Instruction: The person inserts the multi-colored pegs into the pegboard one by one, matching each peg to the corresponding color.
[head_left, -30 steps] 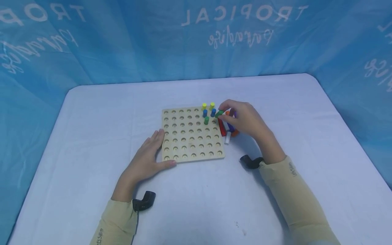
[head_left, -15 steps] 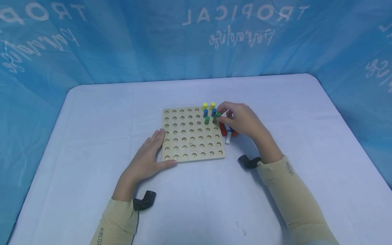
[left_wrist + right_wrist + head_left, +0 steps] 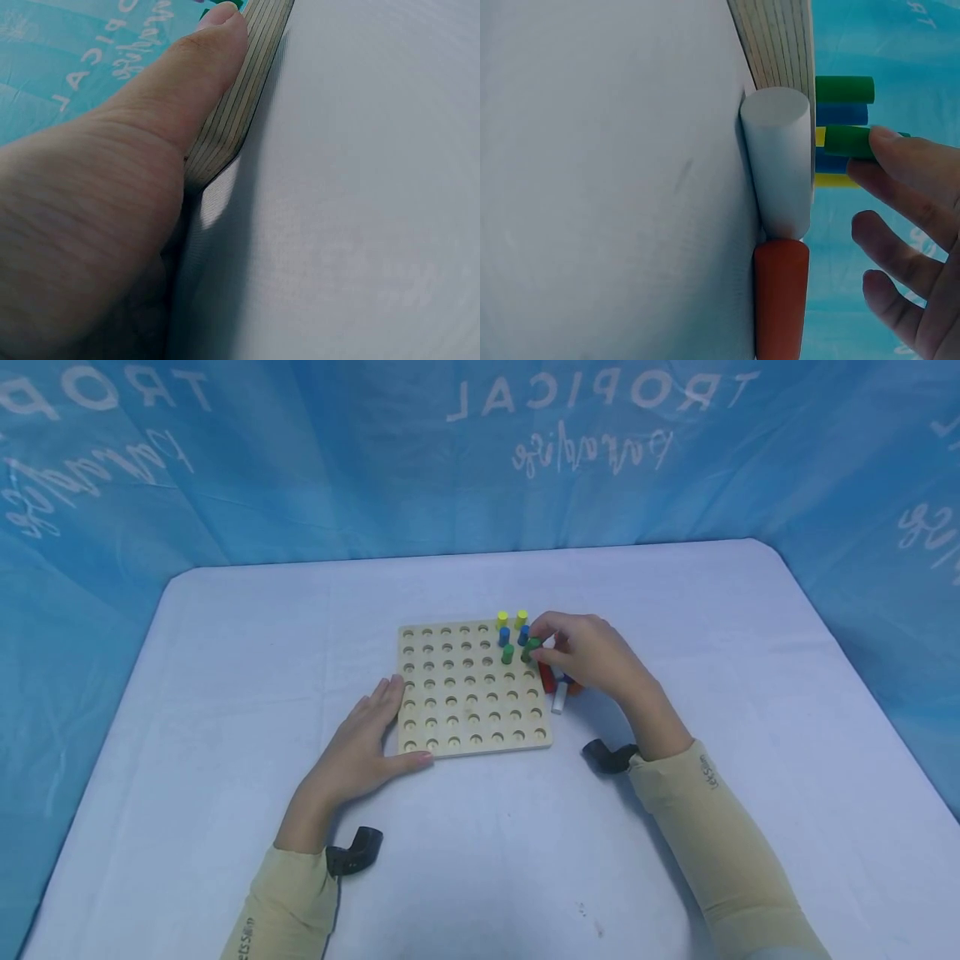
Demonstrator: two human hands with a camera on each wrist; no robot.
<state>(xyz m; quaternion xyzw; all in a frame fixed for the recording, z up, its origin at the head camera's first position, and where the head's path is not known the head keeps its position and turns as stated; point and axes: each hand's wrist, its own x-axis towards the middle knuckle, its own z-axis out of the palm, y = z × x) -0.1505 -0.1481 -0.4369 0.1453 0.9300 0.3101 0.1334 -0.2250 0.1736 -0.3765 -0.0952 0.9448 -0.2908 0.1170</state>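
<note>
green peg (image 3: 532,645) is pinched between the fingertips of my right hand (image 3: 592,656) at the far right part of the wooden pegboard (image 3: 471,710), tilted a little over a hole there — from the right wrist view (image 3: 855,141) i can see a fingertip pressed on its end, though not whether it is seated. another green peg (image 3: 507,653) stands upright just to its left, with two blue pegs (image 3: 504,636) behind and two yellow pegs (image 3: 502,620) in the farthest row.

my left hand (image 3: 360,752) lies flat on the bench (image 3: 225,693) with straight fingers, holding nothing; its thumb runs along the near left corner of the board — the left wrist view shows the thumb (image 3: 196,71) touching the layered edge.

loose pegs lie off the board's right edge, partly under my right hand: a white peg (image 3: 778,161) lies against the board's side, an orange-red one (image 3: 781,296) end to end with it. other colours in that pile are too hidden to sort out.
</note>
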